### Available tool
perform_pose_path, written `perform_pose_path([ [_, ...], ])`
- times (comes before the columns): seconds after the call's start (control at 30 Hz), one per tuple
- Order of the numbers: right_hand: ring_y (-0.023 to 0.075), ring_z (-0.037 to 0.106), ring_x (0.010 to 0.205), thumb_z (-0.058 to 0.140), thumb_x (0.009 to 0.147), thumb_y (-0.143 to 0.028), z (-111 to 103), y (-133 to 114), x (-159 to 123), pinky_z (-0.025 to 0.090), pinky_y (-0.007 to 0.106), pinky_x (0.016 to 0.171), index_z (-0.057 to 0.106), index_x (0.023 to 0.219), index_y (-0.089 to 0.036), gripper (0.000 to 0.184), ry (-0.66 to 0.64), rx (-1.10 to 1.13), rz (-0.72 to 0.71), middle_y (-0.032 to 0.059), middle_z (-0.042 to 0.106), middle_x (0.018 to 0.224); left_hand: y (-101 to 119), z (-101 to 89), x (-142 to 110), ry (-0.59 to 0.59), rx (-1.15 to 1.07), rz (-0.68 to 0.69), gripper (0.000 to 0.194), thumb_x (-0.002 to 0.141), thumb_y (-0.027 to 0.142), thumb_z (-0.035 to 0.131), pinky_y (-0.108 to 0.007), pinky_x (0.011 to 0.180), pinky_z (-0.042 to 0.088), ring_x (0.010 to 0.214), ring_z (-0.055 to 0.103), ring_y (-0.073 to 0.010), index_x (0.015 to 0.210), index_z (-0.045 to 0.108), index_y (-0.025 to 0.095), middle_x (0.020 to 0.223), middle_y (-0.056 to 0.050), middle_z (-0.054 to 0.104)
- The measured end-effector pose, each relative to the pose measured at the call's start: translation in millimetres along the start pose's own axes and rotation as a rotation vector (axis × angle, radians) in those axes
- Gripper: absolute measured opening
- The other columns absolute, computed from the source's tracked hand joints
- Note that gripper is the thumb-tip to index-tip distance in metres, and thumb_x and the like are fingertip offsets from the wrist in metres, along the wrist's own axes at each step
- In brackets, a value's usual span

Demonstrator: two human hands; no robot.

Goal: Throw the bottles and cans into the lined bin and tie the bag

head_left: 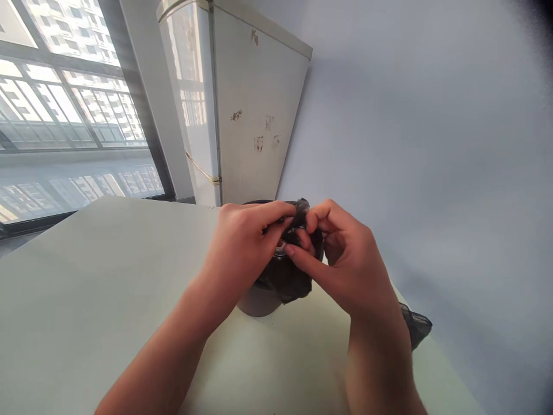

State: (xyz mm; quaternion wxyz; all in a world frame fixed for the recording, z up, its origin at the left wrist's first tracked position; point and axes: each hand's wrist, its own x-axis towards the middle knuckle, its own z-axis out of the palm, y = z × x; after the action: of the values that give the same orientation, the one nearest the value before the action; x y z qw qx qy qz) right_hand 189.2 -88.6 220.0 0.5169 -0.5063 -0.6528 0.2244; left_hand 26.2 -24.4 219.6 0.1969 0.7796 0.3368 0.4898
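Observation:
A grey bin (259, 302) stands upright on the table, mostly hidden behind my hands. Thin black plastic bag (291, 279) material drapes over its top and hangs down the near side. My left hand (244, 236) reaches over the bin from the left, with thumb and fingertips pinched on the bag. On the right side, my right hand (341, 242) has its fingers curled at a bunched part of the same bag, the thumb pointing left. A small pale, shiny round spot between the two thumbs is too small to name.
The pale table top (129, 288) runs up to a bluish-white wall (432, 144). Another piece of black plastic (418, 327) lies by the right forearm near the wall. Behind the table stands a worn white fridge (259, 86), and a large window (69, 104) is at left.

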Motion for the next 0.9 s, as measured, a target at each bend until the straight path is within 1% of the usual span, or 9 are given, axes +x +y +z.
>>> perform_pose_path([
  [0.1,0.014,0.052,0.067,0.077,0.085,-0.022,-2.3,-0.9,-1.0,0.046,0.029,0.062,0.056,0.079,-0.023,0.022,-0.028,-0.043,-0.053,-0.0024,0.057,0.074,-1.8,-8.1,1.7,-0.089,0.057,0.045,0.023,0.089,0.02,0.056,-0.028,0.056,0.034,0.057,0.046,-0.0123,0.069,0.066,0.021,0.058,0.002,0.054],
  [0.23,0.0156,0.056,0.07,0.077,0.089,-0.029,-2.8,-1.5,-1.7,0.047,0.033,0.066,0.063,0.067,-0.021,0.027,0.025,-0.263,-0.15,0.0016,0.062,0.079,-2.5,-17.8,3.7,-0.229,0.135,0.086,0.028,0.091,0.019,0.051,-0.03,0.055,0.028,0.056,0.039,-0.0131,0.063,0.055,0.02,0.057,0.001,0.048],
  [0.33,0.0192,0.06,0.08,0.077,0.09,-0.031,-0.9,-0.7,-1.4,0.05,0.036,0.074,0.073,0.089,-0.024,0.008,0.045,-0.436,-0.202,0.0038,0.065,0.091,-3.4,-19.7,4.6,-0.3,0.143,0.067,0.03,0.094,0.02,0.047,-0.031,0.053,0.025,0.054,0.036,-0.0135,0.064,0.047,0.02,0.058,0.001,0.046],
  [0.4,0.022,0.062,0.088,0.077,0.091,-0.032,1.4,0.5,-0.8,0.051,0.038,0.08,0.072,0.104,-0.026,0.015,0.035,-0.499,-0.239,0.0057,0.066,0.1,-4.4,-19.8,5.3,-0.331,0.095,0.019,0.031,0.095,0.022,0.045,-0.03,0.052,0.025,0.053,0.035,-0.0134,0.065,0.043,0.021,0.057,0.001,0.045],
  [0.47,0.0227,0.061,0.09,0.073,0.094,-0.033,3.3,2.2,0.1,0.051,0.04,0.084,0.069,0.105,-0.025,0.015,0.024,-0.538,-0.278,0.0068,0.065,0.104,-5.6,-20.8,6.5,-0.39,0.008,-0.038,0.031,0.096,0.024,0.044,-0.029,0.049,0.025,0.054,0.036,-0.0131,0.065,0.044,0.021,0.058,0.001,0.044],
  [0.53,0.0216,0.061,0.088,0.068,0.098,-0.033,3.7,4.1,1.5,0.05,0.04,0.086,0.066,0.099,-0.024,0.009,0.017,-0.567,-0.314,0.0059,0.065,0.101,-7.1,-22.8,7.8,-0.448,-0.071,-0.089,0.031,0.095,0.026,0.046,-0.028,0.048,0.025,0.054,0.037,-0.0126,0.064,0.045,0.02,0.06,0.001,0.044],
  [0.67,0.02,0.061,0.084,0.061,0.103,-0.033,2.8,7.3,4.4,0.048,0.039,0.089,0.061,0.087,-0.024,0.018,-0.026,-0.576,-0.34,0.003,0.064,0.089,-9.7,-26.3,9.6,-0.462,-0.131,-0.132,0.035,0.094,0.03,0.051,-0.028,0.048,0.024,0.054,0.035,-0.0118,0.061,0.045,0.02,0.058,0.001,0.041],
  [0.77,0.0226,0.063,0.093,0.066,0.1,-0.038,6.4,8.3,4.9,0.051,0.04,0.092,0.064,0.101,-0.024,0.014,-0.043,-0.535,-0.277,0.0057,0.066,0.102,-10.3,-26.1,10.0,-0.464,-0.154,-0.152,0.036,0.096,0.032,0.05,-0.027,0.047,0.025,0.054,0.034,-0.0113,0.063,0.045,0.02,0.06,0.001,0.042],
  [0.9,0.0272,0.064,0.109,0.068,0.098,-0.035,14.4,8.8,5.4,0.049,0.047,0.101,0.065,0.12,-0.025,0.024,-0.02,-0.579,-0.262,0.0099,0.064,0.12,-10.9,-25.7,11.3,-0.458,-0.215,-0.212,0.041,0.098,0.038,0.051,-0.026,0.045,0.024,0.052,0.033,-0.0104,0.062,0.045,0.019,0.059,0.001,0.042],
])
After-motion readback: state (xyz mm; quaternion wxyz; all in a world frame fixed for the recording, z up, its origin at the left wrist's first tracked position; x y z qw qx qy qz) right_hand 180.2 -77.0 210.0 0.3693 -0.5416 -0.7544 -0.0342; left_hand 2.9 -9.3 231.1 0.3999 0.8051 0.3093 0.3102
